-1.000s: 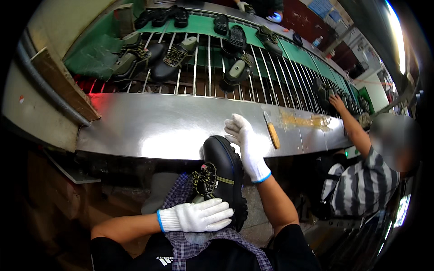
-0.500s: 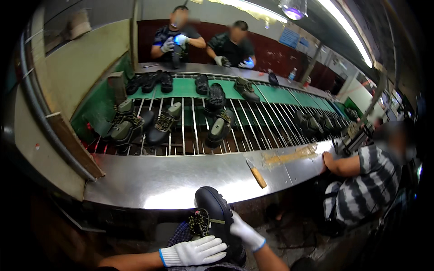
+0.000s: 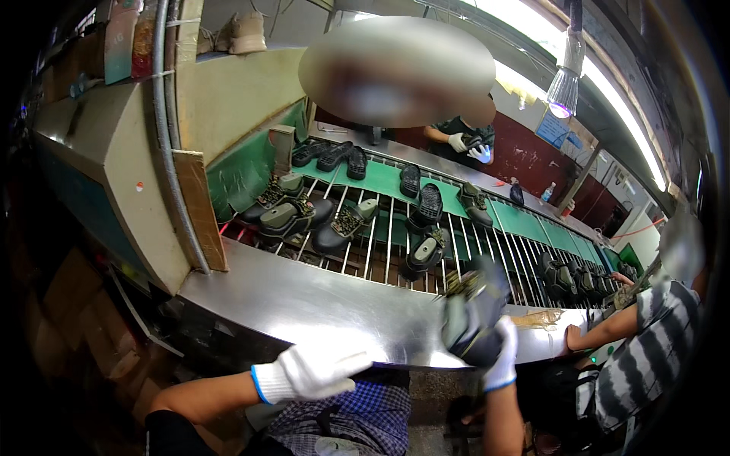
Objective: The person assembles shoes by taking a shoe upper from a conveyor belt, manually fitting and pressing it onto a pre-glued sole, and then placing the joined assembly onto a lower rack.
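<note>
Fingers of the gloved right hand (image 3: 502, 357) grasp a black-and-green laced shoe (image 3: 479, 315) at its lower right side; blur hides their exact placement. Fingers of the gloved left hand (image 3: 304, 374) are extended and released, holding nothing, above the plaid apron (image 3: 353, 414). The shoe is held up at the front edge of the steel tabletop (image 3: 304, 292), right of centre; whether it touches the metal cannot be told. Half a second earlier, both hands were on the shoe near the lap; it has since been carried forward and rightward, and only the right hand bears it. This suggests that two-handed work on it has ended or paused. Beyond the tabletop, a barred rack (image 3: 390, 247) carries similar shoes, one with its dark toe (image 3: 331, 239) toward the wearer. Farther out, a green strip (image 3: 380, 173) supports upturned soles; at right sits a striped-shirted co-worker (image 3: 646, 365).
</note>
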`<state>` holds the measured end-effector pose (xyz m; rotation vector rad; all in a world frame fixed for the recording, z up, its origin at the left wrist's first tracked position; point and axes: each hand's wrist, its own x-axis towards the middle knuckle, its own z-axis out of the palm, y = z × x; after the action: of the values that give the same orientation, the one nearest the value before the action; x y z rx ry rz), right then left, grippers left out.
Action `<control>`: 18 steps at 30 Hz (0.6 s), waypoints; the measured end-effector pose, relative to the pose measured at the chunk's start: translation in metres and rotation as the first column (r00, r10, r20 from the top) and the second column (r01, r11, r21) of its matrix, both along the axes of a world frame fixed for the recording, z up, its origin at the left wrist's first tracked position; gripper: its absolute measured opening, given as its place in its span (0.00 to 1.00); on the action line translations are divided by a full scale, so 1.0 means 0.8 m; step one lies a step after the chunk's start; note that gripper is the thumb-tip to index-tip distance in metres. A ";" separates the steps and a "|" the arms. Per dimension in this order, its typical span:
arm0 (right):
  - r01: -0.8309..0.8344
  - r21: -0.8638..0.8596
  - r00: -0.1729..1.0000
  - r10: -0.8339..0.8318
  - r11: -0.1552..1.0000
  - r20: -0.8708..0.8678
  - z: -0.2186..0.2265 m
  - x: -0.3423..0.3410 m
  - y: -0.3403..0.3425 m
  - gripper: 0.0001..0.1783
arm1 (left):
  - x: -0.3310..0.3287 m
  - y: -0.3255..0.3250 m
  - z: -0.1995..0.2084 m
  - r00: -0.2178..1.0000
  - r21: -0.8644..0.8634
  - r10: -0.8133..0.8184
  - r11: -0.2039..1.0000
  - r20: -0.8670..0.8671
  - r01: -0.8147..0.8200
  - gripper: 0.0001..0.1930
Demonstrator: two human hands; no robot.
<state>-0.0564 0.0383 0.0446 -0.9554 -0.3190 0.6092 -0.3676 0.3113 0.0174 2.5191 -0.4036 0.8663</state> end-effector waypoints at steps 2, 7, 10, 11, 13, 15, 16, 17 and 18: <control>0.130 -0.088 0.990 -0.125 0.988 0.060 0.043 0.063 0.015 0.33 | -0.029 0.021 0.018 0.976 0.008 0.181 0.983 -0.118 -0.181 0.31; 0.626 -0.164 0.765 -0.559 0.762 0.321 -0.017 0.219 0.029 0.29 | -0.080 0.039 -0.024 0.931 -0.143 0.364 0.923 0.016 -0.358 0.29; 0.374 -0.291 0.787 -0.136 0.880 0.601 -0.063 0.178 0.081 0.25 | -0.111 0.045 -0.046 0.882 -0.193 0.452 0.861 -0.132 -0.471 0.28; 0.322 -0.368 0.784 -0.028 0.872 0.620 -0.060 0.132 0.120 0.23 | -0.123 0.052 -0.052 0.851 -0.178 0.493 0.835 -0.182 -0.521 0.28; 0.266 -0.459 0.736 0.129 0.848 0.665 -0.068 0.071 0.153 0.20 | -0.124 0.063 -0.060 0.828 -0.154 0.508 0.822 -0.239 -0.548 0.28; 0.168 -0.531 0.739 0.251 0.830 0.625 -0.093 0.033 0.178 0.16 | -0.108 0.075 -0.043 0.855 -0.147 0.479 0.848 -0.199 -0.509 0.30; 0.081 -0.519 0.789 0.264 0.851 0.555 -0.124 0.029 0.183 0.15 | -0.094 0.081 -0.033 0.874 -0.158 0.453 0.864 -0.175 -0.479 0.31; 0.220 -0.530 0.689 0.255 0.819 0.679 -0.135 0.009 0.194 0.14 | -0.084 0.089 -0.023 0.892 -0.131 0.429 0.885 -0.141 -0.446 0.31; 0.336 -0.519 0.567 0.272 0.786 0.778 -0.143 -0.019 0.201 0.14 | -0.071 0.097 -0.015 0.902 -0.107 0.415 0.897 -0.122 -0.428 0.31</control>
<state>-0.0715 0.1995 -0.0700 -1.9062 -0.9987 0.1465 -0.4244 0.3887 0.0057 2.5485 0.2405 0.8848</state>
